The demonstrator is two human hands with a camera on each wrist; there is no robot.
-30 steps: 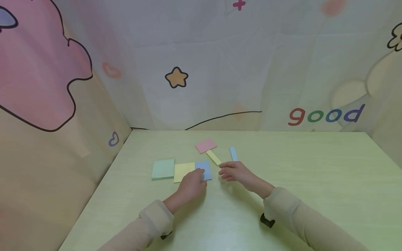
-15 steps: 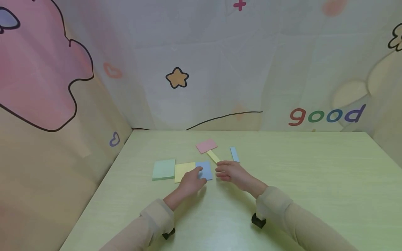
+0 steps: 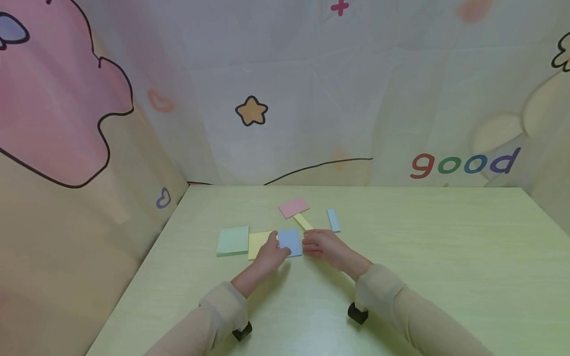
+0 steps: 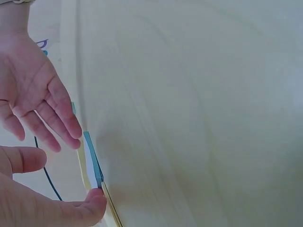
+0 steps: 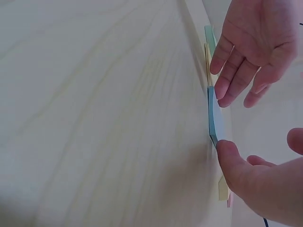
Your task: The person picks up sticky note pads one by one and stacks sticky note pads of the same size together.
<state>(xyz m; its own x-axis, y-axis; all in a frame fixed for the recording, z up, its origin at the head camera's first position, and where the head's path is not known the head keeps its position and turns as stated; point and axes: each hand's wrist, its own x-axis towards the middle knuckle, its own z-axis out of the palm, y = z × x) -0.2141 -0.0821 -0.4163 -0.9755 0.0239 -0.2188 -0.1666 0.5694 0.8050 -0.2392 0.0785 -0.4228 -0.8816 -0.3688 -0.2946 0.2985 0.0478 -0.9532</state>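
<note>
In the head view, a blue sticky note pad lies against the right side of a yellow sticky note pad. A green sticky note pad sits left of the yellow one. My left hand touches where yellow and blue meet, thumb near the blue pad's front edge, index finger spread toward the back. At the blue pad's right edge is my right hand, its fingers extended side by side. The right wrist view shows a fingertip against the end of the blue pad. Neither hand grips anything.
Behind the row lie a pink sticky note pad, a narrow yellow strip pad and a narrow light-blue strip pad. Printed cloth stands along the back and sides of the pale wooden table.
My right hand has moved left up to the blue pad's right edge. My left hand has shifted slightly left, its index finger leaving the blue pad's top for the seam with the yellow pad.
</note>
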